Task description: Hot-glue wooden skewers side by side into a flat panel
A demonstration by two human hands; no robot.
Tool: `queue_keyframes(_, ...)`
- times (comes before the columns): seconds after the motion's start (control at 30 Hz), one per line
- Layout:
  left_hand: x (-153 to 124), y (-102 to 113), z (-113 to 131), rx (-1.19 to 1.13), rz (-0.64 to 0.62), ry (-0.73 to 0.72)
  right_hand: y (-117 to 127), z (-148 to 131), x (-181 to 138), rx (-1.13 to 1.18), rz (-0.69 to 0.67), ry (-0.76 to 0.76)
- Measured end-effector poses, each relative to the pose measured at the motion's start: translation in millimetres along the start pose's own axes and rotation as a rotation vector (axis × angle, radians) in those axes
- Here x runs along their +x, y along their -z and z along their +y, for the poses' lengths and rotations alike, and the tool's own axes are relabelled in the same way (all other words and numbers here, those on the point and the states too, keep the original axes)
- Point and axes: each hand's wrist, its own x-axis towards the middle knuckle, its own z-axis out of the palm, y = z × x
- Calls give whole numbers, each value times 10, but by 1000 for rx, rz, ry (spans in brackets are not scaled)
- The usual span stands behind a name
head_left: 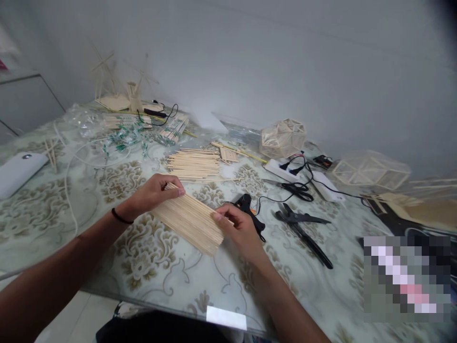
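Observation:
A flat panel of thin wooden sticks (191, 220), laid side by side, is held tilted above the patterned tabletop. My left hand (159, 191) pinches its upper left corner, thumb along the top edge. At the right end, my right hand (235, 226) grips the same edge between thumb and fingers. Close behind my right hand lies a black glue gun (246, 205). A pile of loose wooden sticks (194, 164) rests on the table just beyond the panel.
Black cutting pliers (303, 233) and scissors (294, 189) lie to the right. Behind them are a white power strip (282, 170) with cables and two stick-built frames (283, 137). Stick packets (173, 128) and green-white wrappers (126, 136) spread at back left. A white device (21, 171) sits far left.

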Motion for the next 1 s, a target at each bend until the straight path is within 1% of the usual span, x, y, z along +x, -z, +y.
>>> queue_keyframes(0.2,-12,3,-7,5,19,-35,17,0,5,-12,12,-6)
queue_keyframes(0.37,-16,-39,-30,41,-34,-53,-18,-10,-5,-57,3,-53)
queue_keyframes(0.57,-23,-82,-34,38,-58,-39,-23,-41,-6,-72,18,-9)
queue_keyframes(0.8,-23,-52,-45,-5,-115,-82,2,-24,9,-13,21,2)
queue_keyframes(0.93,-18,-28,-19,-14,-136,-73,13,-8,1,-19,30,4)
queue_keyframes(1.0,-13,-18,-7,3,-153,-60,8,-19,-8,-28,12,6)
